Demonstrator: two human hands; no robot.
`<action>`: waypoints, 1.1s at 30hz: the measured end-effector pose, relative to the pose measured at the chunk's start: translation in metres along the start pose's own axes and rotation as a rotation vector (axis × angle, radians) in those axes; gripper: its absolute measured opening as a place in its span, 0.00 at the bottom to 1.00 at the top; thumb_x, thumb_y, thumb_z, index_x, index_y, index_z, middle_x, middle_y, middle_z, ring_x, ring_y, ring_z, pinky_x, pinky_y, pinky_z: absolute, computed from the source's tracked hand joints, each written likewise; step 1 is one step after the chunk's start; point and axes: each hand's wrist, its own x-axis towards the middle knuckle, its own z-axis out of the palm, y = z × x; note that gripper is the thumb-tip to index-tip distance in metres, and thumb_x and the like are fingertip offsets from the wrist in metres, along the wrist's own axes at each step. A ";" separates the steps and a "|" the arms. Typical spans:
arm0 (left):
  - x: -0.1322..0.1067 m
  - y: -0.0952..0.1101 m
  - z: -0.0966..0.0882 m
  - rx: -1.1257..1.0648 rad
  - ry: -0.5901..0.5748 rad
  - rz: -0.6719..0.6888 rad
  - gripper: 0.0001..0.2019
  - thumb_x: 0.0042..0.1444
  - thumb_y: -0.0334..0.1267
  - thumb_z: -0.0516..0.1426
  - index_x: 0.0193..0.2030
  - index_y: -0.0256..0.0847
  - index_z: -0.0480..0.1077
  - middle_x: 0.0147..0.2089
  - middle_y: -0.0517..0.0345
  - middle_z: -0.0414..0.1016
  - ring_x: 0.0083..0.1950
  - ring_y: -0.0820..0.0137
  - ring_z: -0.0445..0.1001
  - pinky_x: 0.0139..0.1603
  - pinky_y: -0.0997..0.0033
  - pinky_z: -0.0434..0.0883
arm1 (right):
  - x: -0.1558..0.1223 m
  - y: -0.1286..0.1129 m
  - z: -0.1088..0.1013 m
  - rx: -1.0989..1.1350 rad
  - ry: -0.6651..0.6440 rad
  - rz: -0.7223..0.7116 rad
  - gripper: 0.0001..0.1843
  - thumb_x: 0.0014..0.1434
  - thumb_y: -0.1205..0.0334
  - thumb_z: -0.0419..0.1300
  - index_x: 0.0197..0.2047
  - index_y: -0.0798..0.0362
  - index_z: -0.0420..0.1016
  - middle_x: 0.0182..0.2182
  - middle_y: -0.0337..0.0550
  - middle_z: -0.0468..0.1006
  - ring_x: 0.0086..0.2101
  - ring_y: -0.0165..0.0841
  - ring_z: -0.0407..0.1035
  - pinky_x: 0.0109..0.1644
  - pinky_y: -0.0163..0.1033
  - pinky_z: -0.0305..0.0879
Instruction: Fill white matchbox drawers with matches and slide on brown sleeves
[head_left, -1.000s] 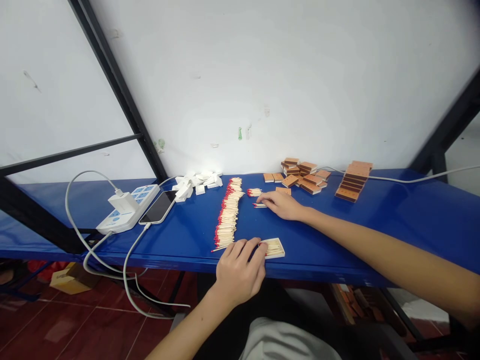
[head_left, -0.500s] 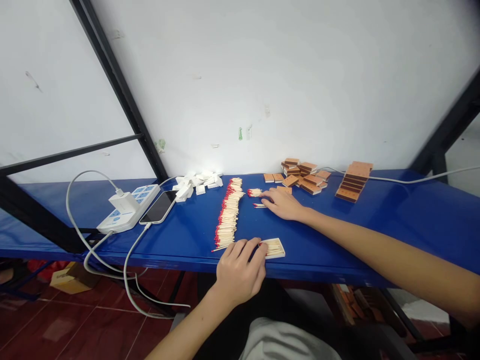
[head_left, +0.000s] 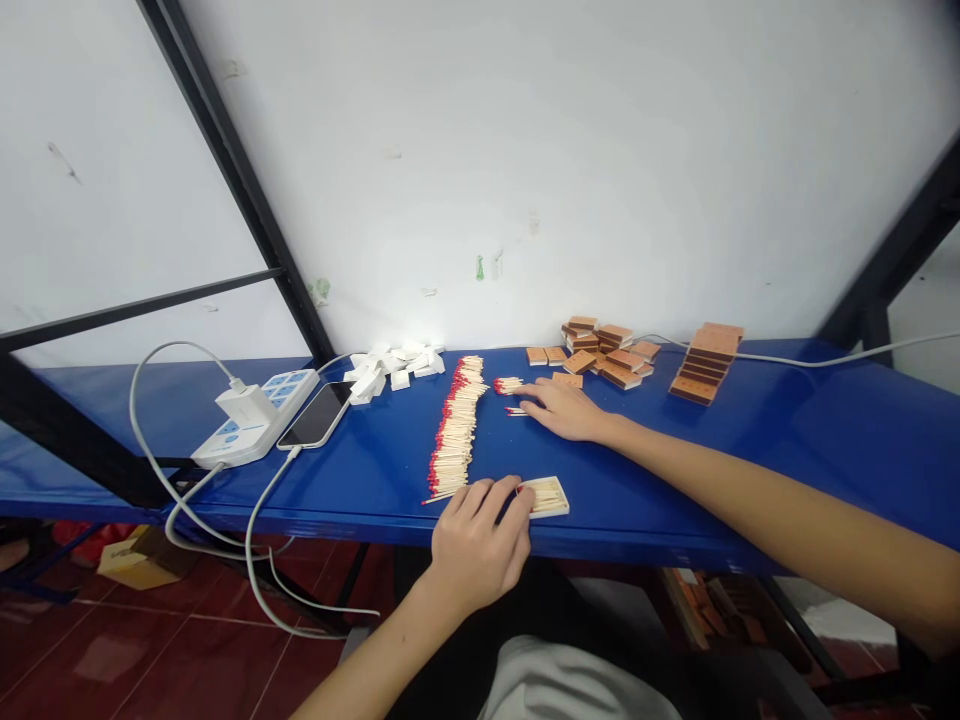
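A white matchbox tray (head_left: 553, 497) holding matches lies near the shelf's front edge. My left hand (head_left: 480, 540) has its fingers curled against the tray's left end, covering part of it. My right hand (head_left: 562, 408) reaches over the blue surface with fingers stretched out and apart. Its index fingertip touches a small group of red-headed matches (head_left: 508, 385). A few more matches (head_left: 515, 411) lie by its thumb. A long row of matches (head_left: 454, 430) runs from back to front, left of the right hand.
White empty trays (head_left: 397, 367) are heaped at the back left. Brown matchboxes (head_left: 611, 350) pile up at the back, with a stepped stack of sleeves (head_left: 707, 362) to the right. A phone (head_left: 318, 414) and power strip (head_left: 251, 425) with cables lie left on the blue shelf (head_left: 637, 510).
Almost nothing differs. My right hand has shifted very slightly left, and the view has moved a touch; my left hand stays at the tray.
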 end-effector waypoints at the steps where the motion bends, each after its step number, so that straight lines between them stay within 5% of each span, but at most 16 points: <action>1: 0.000 0.000 0.000 0.003 0.001 -0.001 0.15 0.64 0.33 0.50 0.53 0.38 0.72 0.53 0.52 0.77 0.47 0.62 0.71 0.47 0.61 0.69 | 0.000 0.000 0.000 0.000 -0.002 -0.008 0.23 0.71 0.53 0.46 0.65 0.43 0.68 0.43 0.49 0.74 0.42 0.41 0.70 0.43 0.40 0.60; 33: 0.000 0.000 0.000 0.000 0.000 0.003 0.15 0.64 0.33 0.51 0.54 0.38 0.72 0.53 0.51 0.77 0.47 0.61 0.71 0.47 0.61 0.69 | 0.003 0.004 0.000 0.017 -0.028 -0.035 0.25 0.71 0.48 0.43 0.65 0.45 0.66 0.44 0.49 0.74 0.44 0.41 0.70 0.48 0.43 0.62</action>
